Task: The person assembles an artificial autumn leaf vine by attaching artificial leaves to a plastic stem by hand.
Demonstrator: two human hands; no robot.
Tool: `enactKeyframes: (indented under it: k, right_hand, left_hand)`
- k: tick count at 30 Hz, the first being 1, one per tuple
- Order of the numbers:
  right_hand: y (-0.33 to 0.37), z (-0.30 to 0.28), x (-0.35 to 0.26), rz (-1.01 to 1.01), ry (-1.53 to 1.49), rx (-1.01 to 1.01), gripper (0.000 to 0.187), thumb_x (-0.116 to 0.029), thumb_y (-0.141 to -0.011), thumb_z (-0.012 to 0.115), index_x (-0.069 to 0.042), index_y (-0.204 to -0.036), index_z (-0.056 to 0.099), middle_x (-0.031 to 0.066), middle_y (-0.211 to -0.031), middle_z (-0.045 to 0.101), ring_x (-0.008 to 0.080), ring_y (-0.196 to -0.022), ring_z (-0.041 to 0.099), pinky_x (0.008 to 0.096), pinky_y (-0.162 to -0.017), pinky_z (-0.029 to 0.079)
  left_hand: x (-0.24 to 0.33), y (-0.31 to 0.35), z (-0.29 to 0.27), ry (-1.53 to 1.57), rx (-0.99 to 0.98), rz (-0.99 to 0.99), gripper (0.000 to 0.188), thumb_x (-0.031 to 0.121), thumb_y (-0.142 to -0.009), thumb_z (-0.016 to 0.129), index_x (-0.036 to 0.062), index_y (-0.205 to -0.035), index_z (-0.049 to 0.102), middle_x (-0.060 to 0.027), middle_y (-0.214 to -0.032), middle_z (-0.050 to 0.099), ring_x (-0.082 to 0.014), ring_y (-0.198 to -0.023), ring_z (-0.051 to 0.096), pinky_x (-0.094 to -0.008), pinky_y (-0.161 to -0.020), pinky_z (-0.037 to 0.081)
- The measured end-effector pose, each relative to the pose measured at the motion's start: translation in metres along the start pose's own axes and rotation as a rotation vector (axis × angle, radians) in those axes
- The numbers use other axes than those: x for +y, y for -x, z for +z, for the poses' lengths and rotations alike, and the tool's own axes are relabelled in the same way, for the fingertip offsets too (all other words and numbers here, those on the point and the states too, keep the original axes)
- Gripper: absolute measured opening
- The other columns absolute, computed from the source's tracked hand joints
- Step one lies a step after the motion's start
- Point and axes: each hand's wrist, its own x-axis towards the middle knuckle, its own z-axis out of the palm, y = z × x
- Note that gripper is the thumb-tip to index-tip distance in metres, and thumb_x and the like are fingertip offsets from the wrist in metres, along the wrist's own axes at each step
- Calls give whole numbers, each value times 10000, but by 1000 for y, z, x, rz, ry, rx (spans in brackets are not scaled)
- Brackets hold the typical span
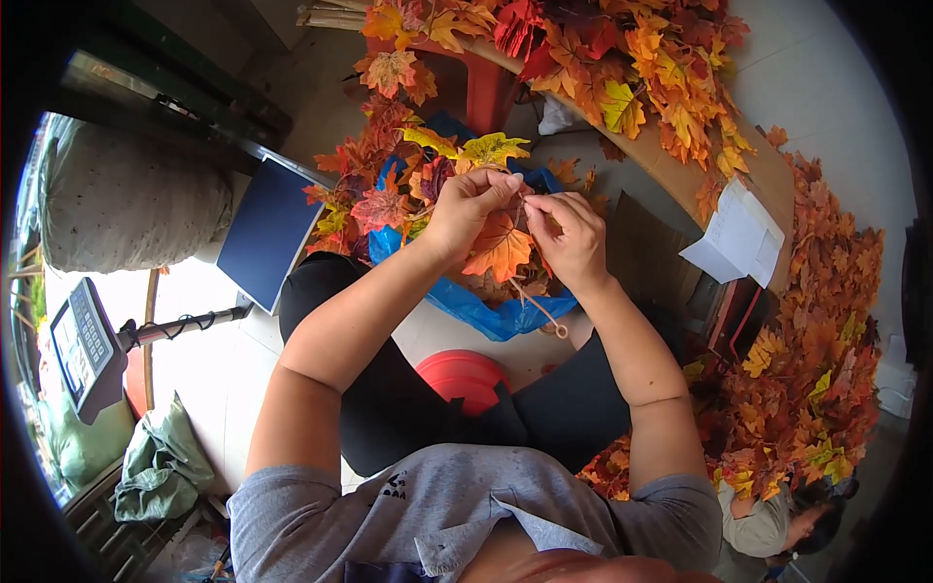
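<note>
Left hand [469, 209] pinched shut on orange leaf [499, 248], kept it steady just below both hands. Right hand [571, 236] right beside, fingertips closed on thin stem [536, 303], probably threading it. Blue bag [466, 301] of leaves underneath, easy reach.

The person sits low with both hands raised over a blue bag [476, 306] stuffed with fake autumn leaves. The left hand [466, 209] pinches the top of an orange leaf [499, 248], and the right hand [573, 238] closes on the same spot, fingers bunched together. A thin brown stem [537, 309] trails down from the leaf, ending in what looks like a small loop. More leaves are heaped on the table [680, 175] beyond and piled on the floor at the right. A red stool [462, 374] shows between the knees, and a weighing scale [267, 233] sits at the left.
</note>
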Motion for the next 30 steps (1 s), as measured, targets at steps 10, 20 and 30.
enactKeyframes:
  k: [10,20,30]
  right_hand:
    - [2,0,3,-27,25,5,122,10,-751,660,-15,-867,631,100,-790,647,258,-728,617,334,-647,504]
    - [8,7,5,74,41,-21,119,-62,-780,656,-37,-872,584,87,-737,633,271,-673,597,347,-652,465]
    - [18,14,33,871,-722,109,291,-316,-953,482,-40,-1048,496,60,-886,585,143,-792,590,244,-688,459]
  left_hand:
    - [-2,1,2,38,-28,12,153,146,-887,613,-1,-928,625,-35,-831,629,-92,-738,569,-240,-682,479]
    - [-4,-1,-2,34,-7,-181,126,145,-883,617,22,-854,622,-40,-796,631,-90,-674,579,-220,-607,473]
    - [-2,-17,-29,395,33,-278,204,241,-918,561,78,-1040,574,-19,-923,610,-171,-843,610,-314,-748,518]
